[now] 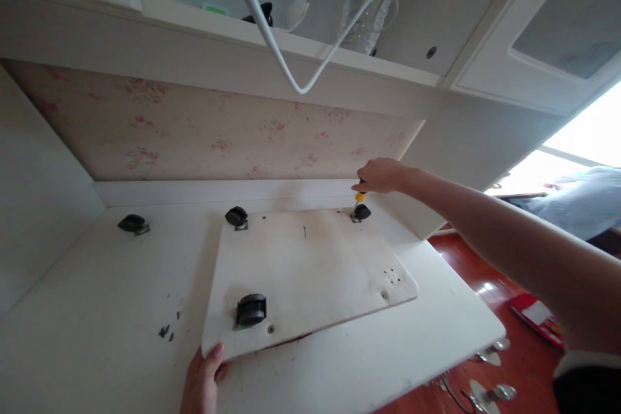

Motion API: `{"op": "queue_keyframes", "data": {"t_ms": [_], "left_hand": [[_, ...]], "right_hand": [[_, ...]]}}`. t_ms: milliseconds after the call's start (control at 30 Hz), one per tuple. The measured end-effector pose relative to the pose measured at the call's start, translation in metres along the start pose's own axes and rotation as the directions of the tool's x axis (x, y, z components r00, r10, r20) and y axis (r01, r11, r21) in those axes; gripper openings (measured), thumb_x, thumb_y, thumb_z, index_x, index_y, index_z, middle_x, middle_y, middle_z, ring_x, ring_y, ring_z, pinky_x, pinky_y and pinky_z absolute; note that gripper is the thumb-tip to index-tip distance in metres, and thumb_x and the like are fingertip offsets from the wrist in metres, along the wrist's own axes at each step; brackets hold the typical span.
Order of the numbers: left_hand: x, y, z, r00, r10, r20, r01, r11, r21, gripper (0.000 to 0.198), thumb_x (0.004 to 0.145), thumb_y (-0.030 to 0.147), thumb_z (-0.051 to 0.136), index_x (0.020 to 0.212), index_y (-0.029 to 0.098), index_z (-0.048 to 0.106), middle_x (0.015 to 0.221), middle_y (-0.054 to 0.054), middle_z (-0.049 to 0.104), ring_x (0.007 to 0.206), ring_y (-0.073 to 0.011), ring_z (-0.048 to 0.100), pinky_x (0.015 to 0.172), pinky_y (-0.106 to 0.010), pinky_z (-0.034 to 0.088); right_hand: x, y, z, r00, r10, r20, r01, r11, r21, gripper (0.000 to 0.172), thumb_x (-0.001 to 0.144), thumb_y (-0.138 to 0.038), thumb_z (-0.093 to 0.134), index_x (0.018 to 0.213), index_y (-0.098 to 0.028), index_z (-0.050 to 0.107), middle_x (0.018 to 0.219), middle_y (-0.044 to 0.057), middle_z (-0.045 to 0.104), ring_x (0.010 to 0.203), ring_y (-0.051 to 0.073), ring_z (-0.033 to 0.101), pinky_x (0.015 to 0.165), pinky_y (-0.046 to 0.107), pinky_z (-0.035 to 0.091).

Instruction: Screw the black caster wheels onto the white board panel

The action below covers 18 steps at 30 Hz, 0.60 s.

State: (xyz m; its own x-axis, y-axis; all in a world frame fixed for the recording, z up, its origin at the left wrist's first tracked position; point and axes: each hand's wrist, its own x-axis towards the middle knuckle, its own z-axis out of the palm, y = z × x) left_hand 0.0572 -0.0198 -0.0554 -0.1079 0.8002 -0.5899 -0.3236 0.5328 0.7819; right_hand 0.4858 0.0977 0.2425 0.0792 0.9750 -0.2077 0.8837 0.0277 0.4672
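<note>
My right hand point(383, 174) is closed round the handle of a yellow and black screwdriver point(359, 196). Its tip points down at the metal plate of a black caster point(361, 211) on the far right corner of a white board point(310, 272). My left hand point(204, 375) grips the board's near left corner, thumb on top and fingers at the edge. Two more casters stand on the board, one at the far left point(237, 216) and one at the near left point(251, 309). Bare screw holes point(392, 276) mark the near right corner.
A loose caster point(133, 224) and several dark screws point(165, 331) lie on the white desk point(116, 291), left of the board. Overhead, a white cable point(291, 74) hangs before a shelf with a clear plastic bottle point(371, 0). Metal knobs point(502, 392) project below the desk's right edge.
</note>
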Motion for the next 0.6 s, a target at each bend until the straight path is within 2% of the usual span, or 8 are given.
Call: {"op": "queue_keyframes", "data": {"t_ms": [100, 167, 267, 367, 467, 600], "left_hand": [[0.001, -0.001, -0.001, 1.000, 0.024, 0.013, -0.024, 0.999, 0.023, 0.056, 0.045, 0.049, 0.080, 0.089, 0.019, 0.062, 0.088, -0.007, 0.073, 0.087, -0.0296, 0.068, 0.062, -0.032, 0.053], [0.001, -0.002, -0.003, 0.999, 0.044, 0.021, -0.045, 0.998, 0.050, 0.057, 0.046, 0.051, 0.080, 0.090, 0.018, 0.062, 0.089, -0.008, 0.074, 0.087, -0.0302, 0.068, 0.062, -0.033, 0.053], [0.001, -0.004, -0.005, 0.998, 0.048, 0.037, -0.050, 0.996, 0.071, 0.059, 0.049, 0.053, 0.079, 0.093, 0.018, 0.062, 0.092, -0.010, 0.074, 0.088, -0.0307, 0.068, 0.063, -0.033, 0.054], [0.003, -0.006, -0.008, 0.997, 0.049, 0.059, -0.053, 0.996, 0.070, 0.059, 0.053, 0.053, 0.078, 0.098, 0.018, 0.063, 0.097, -0.010, 0.074, 0.093, -0.0313, 0.068, 0.065, -0.034, 0.055], [0.006, -0.009, -0.009, 0.994, 0.061, 0.086, -0.068, 0.994, 0.084, 0.060, 0.056, 0.053, 0.077, 0.103, 0.018, 0.064, 0.101, -0.010, 0.074, 0.096, -0.0314, 0.068, 0.066, -0.033, 0.055], [0.007, -0.011, -0.010, 0.993, 0.063, 0.100, -0.073, 0.993, 0.093, 0.058, 0.057, 0.054, 0.076, 0.101, 0.019, 0.064, 0.101, -0.009, 0.074, 0.097, -0.0307, 0.067, 0.067, -0.032, 0.055]], "right_hand": [[0.001, -0.005, -0.003, 0.998, 0.067, 0.000, -0.067, 0.998, -0.011, 0.052, 0.093, -0.059, 0.045, 0.099, -0.017, 0.074, 0.096, 0.021, 0.071, 0.094, 0.036, 0.067, 0.074, 0.044, 0.045], [-0.003, -0.005, -0.006, 0.999, 0.047, 0.017, -0.047, 0.999, 0.000, 0.049, 0.089, -0.060, 0.051, 0.110, -0.020, 0.070, 0.102, 0.018, 0.072, 0.092, 0.034, 0.067, 0.069, 0.041, 0.045], [-0.013, -0.002, -0.008, 0.997, -0.054, 0.047, 0.055, 0.998, -0.005, 0.042, 0.078, -0.043, 0.071, 0.116, -0.026, 0.063, 0.110, 0.012, 0.071, 0.089, 0.029, 0.067, 0.065, 0.036, 0.042], [-0.022, 0.002, -0.004, 0.993, -0.106, 0.052, 0.108, 0.994, -0.032, 0.034, 0.077, -0.030, 0.071, 0.110, -0.026, 0.063, 0.106, 0.011, 0.072, 0.092, 0.029, 0.066, 0.067, 0.036, 0.041], [-0.024, 0.005, 0.002, 0.996, -0.069, 0.050, 0.070, 0.997, -0.021, 0.037, 0.078, -0.041, 0.071, 0.110, -0.023, 0.064, 0.099, 0.013, 0.072, 0.090, 0.031, 0.067, 0.067, 0.038, 0.042], [-0.017, 0.006, 0.010, 0.998, 0.041, 0.053, -0.042, 0.999, 0.008, 0.054, 0.080, -0.064, 0.060, 0.104, -0.017, 0.068, 0.096, 0.019, 0.071, 0.087, 0.034, 0.067, 0.065, 0.039, 0.044]]}}
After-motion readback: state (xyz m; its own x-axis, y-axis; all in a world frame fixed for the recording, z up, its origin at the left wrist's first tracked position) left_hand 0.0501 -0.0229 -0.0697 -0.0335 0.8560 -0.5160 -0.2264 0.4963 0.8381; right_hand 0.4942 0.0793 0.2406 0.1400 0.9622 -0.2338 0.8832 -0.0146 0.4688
